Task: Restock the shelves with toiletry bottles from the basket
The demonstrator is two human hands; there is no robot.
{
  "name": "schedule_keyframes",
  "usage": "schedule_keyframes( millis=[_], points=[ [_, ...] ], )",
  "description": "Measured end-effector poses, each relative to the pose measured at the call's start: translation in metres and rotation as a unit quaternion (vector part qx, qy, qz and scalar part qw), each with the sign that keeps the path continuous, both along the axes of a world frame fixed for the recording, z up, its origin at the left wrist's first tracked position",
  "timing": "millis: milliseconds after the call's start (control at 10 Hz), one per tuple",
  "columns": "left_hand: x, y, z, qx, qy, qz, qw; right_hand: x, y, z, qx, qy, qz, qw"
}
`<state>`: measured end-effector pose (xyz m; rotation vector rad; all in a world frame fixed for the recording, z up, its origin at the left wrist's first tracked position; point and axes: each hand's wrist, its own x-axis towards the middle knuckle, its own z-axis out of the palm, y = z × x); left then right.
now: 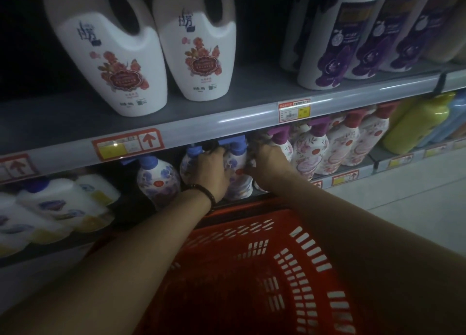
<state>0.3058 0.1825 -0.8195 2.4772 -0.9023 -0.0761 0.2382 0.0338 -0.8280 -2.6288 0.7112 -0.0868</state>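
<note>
A red plastic basket (290,266) sits below me in front of the shelves; its inside is dark and I see no bottles in it. On the lower shelf stand blue-capped floral pump bottles. My left hand (209,173) grips one blue-capped bottle (238,173) from its left side. My right hand (267,162) reaches in on that bottle's right, its fingers curled against the bottle and a purple-capped bottle (281,143); what it holds is unclear. Another blue-capped bottle (157,178) stands to the left.
The upper shelf edge (227,122) with price tags overhangs the hands. Two big white jugs (113,57) and purple-labelled bottles (335,39) stand above. Red-capped floral bottles (353,143), a yellow bottle (418,122) and white bottles (58,203) fill the lower shelf.
</note>
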Motion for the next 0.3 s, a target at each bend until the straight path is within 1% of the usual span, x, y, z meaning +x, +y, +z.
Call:
schedule_keyframes(
  millis=[100, 200, 300],
  points=[
    [-0.003, 0.003, 0.001, -0.032, -0.002, 0.003, 0.999, 0.001, -0.005, -0.006, -0.008, -0.010, -0.016, 1.000],
    [-0.004, 0.006, 0.004, -0.055, 0.014, 0.001, 0.998, -0.007, -0.001, 0.005, -0.002, -0.002, -0.027, 1.000],
    [-0.008, 0.011, 0.001, -0.075, 0.024, 0.010, 0.997, -0.017, 0.003, 0.015, 0.009, -0.016, -0.030, 0.999]
  ],
)
